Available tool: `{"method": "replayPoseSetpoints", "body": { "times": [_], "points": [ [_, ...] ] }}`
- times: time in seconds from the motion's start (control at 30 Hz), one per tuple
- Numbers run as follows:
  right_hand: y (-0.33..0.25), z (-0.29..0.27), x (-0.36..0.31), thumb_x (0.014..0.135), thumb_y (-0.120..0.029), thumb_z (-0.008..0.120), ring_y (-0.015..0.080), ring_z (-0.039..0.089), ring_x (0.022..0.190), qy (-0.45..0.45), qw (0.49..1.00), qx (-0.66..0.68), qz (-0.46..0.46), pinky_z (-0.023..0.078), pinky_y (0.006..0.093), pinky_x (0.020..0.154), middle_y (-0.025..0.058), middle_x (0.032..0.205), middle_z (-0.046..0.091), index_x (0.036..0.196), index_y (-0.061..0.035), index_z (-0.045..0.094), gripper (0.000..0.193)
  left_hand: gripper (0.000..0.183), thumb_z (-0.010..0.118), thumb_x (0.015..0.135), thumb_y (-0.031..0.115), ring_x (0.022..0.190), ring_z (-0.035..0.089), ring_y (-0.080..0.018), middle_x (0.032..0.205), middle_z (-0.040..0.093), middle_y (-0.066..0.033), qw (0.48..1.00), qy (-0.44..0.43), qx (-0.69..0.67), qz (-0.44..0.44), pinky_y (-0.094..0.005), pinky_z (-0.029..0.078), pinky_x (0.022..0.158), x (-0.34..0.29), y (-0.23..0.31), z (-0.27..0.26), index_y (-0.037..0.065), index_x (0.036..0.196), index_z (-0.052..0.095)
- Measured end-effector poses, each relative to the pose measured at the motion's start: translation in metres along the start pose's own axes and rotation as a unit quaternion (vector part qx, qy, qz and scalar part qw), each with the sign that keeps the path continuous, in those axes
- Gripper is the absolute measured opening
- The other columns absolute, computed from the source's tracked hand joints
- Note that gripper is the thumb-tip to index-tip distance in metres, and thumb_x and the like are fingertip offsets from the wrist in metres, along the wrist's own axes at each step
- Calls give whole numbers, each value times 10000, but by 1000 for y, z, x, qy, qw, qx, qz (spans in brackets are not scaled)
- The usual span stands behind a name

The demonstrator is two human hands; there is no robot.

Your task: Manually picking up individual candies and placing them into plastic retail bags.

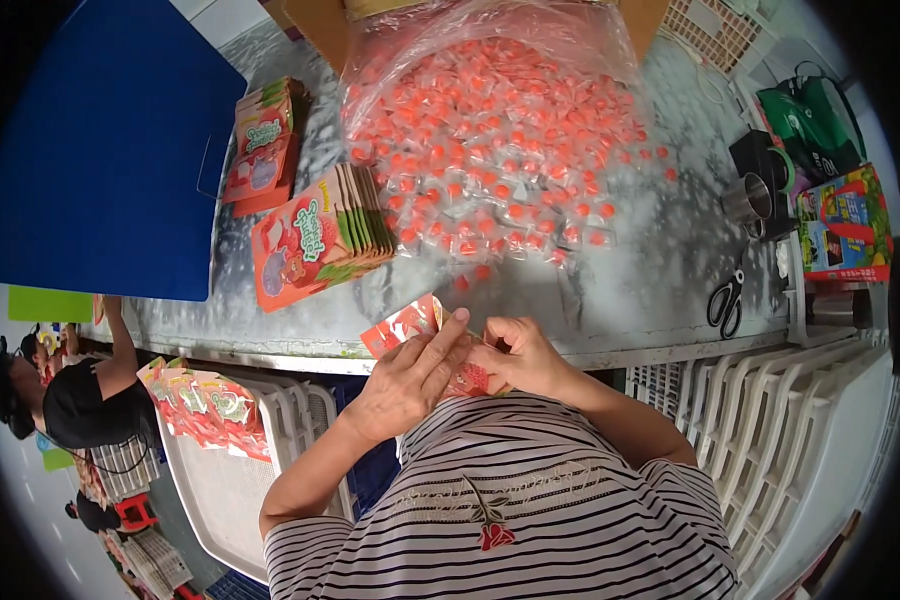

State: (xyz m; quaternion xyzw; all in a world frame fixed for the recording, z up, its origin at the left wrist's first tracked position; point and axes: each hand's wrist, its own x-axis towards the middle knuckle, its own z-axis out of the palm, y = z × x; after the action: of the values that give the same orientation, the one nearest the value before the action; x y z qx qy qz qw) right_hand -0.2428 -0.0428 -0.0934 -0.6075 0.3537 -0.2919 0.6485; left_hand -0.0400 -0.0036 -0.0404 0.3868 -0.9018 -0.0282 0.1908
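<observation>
Hands, two, bare; head view. Left hand [410,372]: holding a red packet [406,324], fingers stretched across it. Right hand [528,358]: fingers curled at the packet's right end; cannot tell whether closed on it. Packet: near edge of desk [660,305], long axis seemingly slanting upper left to lower right. Clear sachets with red-orange centres [505,190]: heaped straight beyond, nearest loose ones closer to left fingertips. Packet stack [310,240]: beyond and left, nearer left hand.

Left hand [410,375] beside right hand [523,358]
</observation>
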Motion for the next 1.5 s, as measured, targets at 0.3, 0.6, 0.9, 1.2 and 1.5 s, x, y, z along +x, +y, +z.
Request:
{"method": "replayPoseSetpoints", "body": {
  "times": [0.3, 0.6, 0.9, 1.2, 1.5],
  "points": [
    [4, 4, -14, 896, -238, 665, 35, 364, 522, 32, 997, 46, 52, 305, 284, 415, 5, 528, 400, 640, 19, 446, 423, 457, 657, 661, 74, 849, 584, -244, 1303, 491, -172, 994, -93, 35, 41, -321, 549, 659, 5, 1, -3, -50, 1098, 613],
    [-23, -17, -4, 877, -161, 627, 209, 570, 591, -84, 993, -81, -18, 440, 372, 550, 141, 641, 582, 788, 39, 563, 228, 288, 657, 708, 130, 777, 591, -223, 1174, 545, -195, 988, -59, 48, 136, -290, 518, 599, 11, 15, -6, -39, 940, 638],
    [-8, -9, 2, 859, -80, 576, 416, 597, 717, 32, 952, -281, -121, 475, 465, 605, 196, 763, 601, 877, -17, 479, 117, 200, 579, 747, 118, 647, 596, -205, 869, 541, -136, 981, -161, 59, 87, -314, 484, 521, 16, 14, -3, -2, 907, 571],
    [-17, -13, 12, 797, -81, 576, 406, 626, 773, -114, 943, -311, -38, 490, 475, 661, 229, 795, 639, 835, 11, 595, 101, 223, 639, 796, 164, 578, 601, -234, 824, 562, -116, 981, -188, -20, 44, -328, 475, 469, 21, 17, -4, 0, 897, 527],
    [-6, -29, 37, 878, -133, 629, 168, 655, 834, -178, 966, -187, 5, 513, 307, 739, 115, 910, 697, 1065, -24, 651, 218, 194, 625, 774, 106, 643, 598, -284, 880, 560, -142, 972, -196, -125, -24, -386, 476, 504, 9, 29, -30, 1, 921, 555]
  ]
}}
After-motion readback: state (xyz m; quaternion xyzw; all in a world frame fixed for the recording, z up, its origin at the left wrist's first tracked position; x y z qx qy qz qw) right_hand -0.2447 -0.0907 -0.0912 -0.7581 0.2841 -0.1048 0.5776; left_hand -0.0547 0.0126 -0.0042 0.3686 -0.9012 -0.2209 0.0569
